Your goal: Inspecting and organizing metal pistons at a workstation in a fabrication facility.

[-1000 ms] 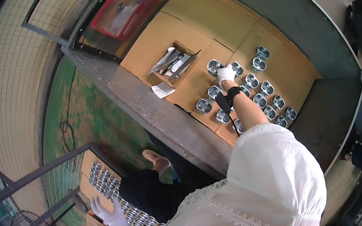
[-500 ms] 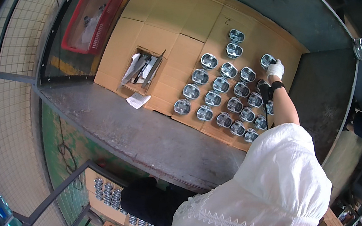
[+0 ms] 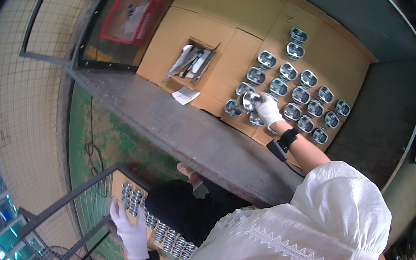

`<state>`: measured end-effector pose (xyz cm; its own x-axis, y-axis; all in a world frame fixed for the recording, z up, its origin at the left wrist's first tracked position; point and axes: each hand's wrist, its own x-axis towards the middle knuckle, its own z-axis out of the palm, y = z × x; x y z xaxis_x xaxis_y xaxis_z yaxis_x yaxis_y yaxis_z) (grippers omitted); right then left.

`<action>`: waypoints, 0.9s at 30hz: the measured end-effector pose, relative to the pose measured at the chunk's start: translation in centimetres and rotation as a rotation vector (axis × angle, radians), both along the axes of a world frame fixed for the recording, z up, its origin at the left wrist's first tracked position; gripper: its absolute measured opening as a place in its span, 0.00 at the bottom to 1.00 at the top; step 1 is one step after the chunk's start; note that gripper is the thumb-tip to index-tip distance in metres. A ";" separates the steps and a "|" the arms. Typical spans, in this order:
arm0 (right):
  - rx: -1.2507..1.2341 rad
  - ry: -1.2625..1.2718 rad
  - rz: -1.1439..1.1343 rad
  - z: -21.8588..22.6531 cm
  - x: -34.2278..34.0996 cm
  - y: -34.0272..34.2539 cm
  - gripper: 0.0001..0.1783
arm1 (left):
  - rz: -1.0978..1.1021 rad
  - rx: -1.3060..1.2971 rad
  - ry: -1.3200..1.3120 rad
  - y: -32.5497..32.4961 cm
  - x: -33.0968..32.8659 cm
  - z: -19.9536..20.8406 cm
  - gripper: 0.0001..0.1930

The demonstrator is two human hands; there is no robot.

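Note:
My right hand [image 3: 269, 112], in a white glove, grips a metal piston [image 3: 248, 101] and holds it over the near left part of the rows. Its fingers wrap the piston's side. Several like pistons [image 3: 301, 94] stand in rows on a cardboard sheet [image 3: 231, 52]; the hand hides some of them. My left hand [image 3: 130, 233], gloved in white too, is raised with fingers spread and nothing in it. It is beside a lower rack [image 3: 126, 180] that bears several more pistons.
A small cardboard box [image 3: 203, 81] of tools and a paper slip [image 3: 185, 96] lie left of the rows. Beyond is a red plastic basket [image 3: 107, 27]. Dark panels [image 3: 380, 108] wall the right side; the metal bench edge [image 3: 165, 126] runs in front.
My right hand has moved from the far right piston to the near left, now carrying a piston. My left hand has risen into view from the lower edge. The whole view has shifted.

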<state>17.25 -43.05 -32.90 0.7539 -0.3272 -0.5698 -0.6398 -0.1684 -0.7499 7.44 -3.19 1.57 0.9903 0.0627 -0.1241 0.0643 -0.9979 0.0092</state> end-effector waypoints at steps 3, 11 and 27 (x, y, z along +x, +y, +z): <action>0.189 0.172 0.030 -1.3 -1.1 3.7 0.11 | -0.135 -0.085 -0.042 -3.5 4.1 2.5 0.23; 0.107 0.103 -0.027 -0.4 -7.8 -2.9 0.22 | -0.413 0.105 0.090 -2.6 15.8 15.7 0.22; 0.143 0.182 -0.247 7.1 -5.6 -11.1 0.29 | -1.222 0.429 0.783 -24.2 36.0 -10.1 0.22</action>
<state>11.70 -54.14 -25.79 0.5434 -0.3947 -0.7409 -0.7736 0.1073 -0.6245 43.39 -27.40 -8.52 0.1531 -0.5581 -0.8155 -0.9311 -0.3581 0.0702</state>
